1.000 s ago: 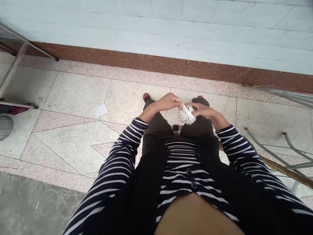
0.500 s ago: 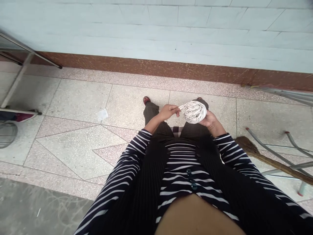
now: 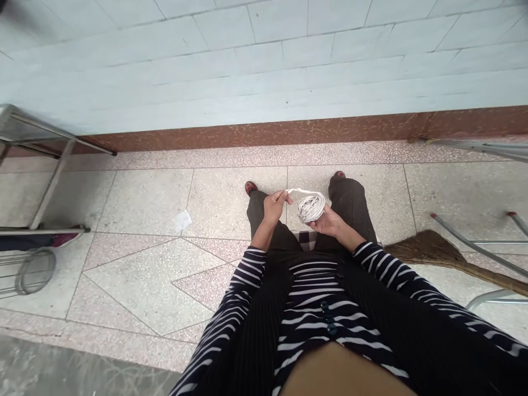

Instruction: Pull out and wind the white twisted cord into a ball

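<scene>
A ball of whitish cord (image 3: 311, 209) rests in my right hand (image 3: 329, 221), whose fingers curl under and behind it. From the top of the ball a loose length of cord (image 3: 304, 191) arcs leftward. My left hand (image 3: 275, 205) pinches that strand between thumb and fingers, a small gap away from the ball. Both hands are above my lap, between my knees. The fingers under the ball are partly hidden.
To the right lie a broom (image 3: 429, 250) and grey metal stool legs (image 3: 457, 235). At the left stand a metal frame (image 3: 53, 181) and a wire basket (image 3: 37, 270), with another person's shoe (image 3: 66, 238) beside them. White paper (image 3: 182, 220) lies on the floor; a tiled wall (image 3: 264, 71) rises ahead.
My left hand has drawn away from the ball, and a length of cord now spans between them. My right hand and the ball have shifted left. The camera view has tilted up.
</scene>
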Demonstrator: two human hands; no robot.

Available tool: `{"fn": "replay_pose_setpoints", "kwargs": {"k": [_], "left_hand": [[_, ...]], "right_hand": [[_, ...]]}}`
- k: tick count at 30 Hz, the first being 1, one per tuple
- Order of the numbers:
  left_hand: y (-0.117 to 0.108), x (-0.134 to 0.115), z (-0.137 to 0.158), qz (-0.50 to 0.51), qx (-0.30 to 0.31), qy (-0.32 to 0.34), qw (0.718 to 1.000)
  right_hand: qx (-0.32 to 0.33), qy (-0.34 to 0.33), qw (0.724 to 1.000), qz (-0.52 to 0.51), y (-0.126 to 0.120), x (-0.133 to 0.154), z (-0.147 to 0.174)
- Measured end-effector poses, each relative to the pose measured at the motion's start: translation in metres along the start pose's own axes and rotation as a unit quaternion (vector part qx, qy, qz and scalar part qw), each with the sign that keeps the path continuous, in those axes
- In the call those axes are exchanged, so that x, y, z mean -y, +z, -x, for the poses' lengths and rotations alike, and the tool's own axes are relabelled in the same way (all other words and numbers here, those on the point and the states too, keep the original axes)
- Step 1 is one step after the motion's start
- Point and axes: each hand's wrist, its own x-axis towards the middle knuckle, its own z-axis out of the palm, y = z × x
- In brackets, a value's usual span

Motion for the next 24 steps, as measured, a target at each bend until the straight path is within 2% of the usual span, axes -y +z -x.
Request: {"fn": "replay_pose_setpoints", "kwargs": {"k": [2, 4, 6, 9, 14, 17, 21, 24], "left_hand": [[0.000, -0.004, 0.000, 0.061, -0.021, -0.001, 0.998], [0.000, -0.010, 0.002, 0.147, -0.020, -0.017, 0.989], [0.003, -0.016, 0.007, 0.203, 0.001, -0.051, 0.978], [0.010, -0.019, 0.025, 0.222, 0.037, -0.115, 0.968], [0.017, -0.008, 0.064, 0.184, 0.061, -0.185, 0.963], [0.016, 0.002, 0.074, 0.177, 0.056, -0.215, 0.959], [0.019, 0.013, 0.061, 0.207, 0.040, -0.236, 0.949], [0.027, 0.023, 0.037, 0.211, 0.033, -0.235, 0.948]], "right_hand": [[-0.070, -0.009, 0.997, -0.003, 0.004, 0.002, -0.013], [-0.110, -0.022, 0.994, -0.011, 0.008, 0.008, -0.028], [-0.140, -0.039, 0.989, -0.018, 0.014, 0.019, -0.044], [-0.170, -0.066, 0.983, -0.032, 0.026, 0.043, -0.067], [-0.194, -0.094, 0.976, -0.039, 0.043, 0.094, -0.093], [-0.192, -0.131, 0.972, -0.036, 0.056, 0.128, -0.107], [-0.178, -0.192, 0.964, -0.040, 0.081, 0.170, -0.120], [-0.171, -0.227, 0.958, -0.034, 0.092, 0.179, -0.120]]}}
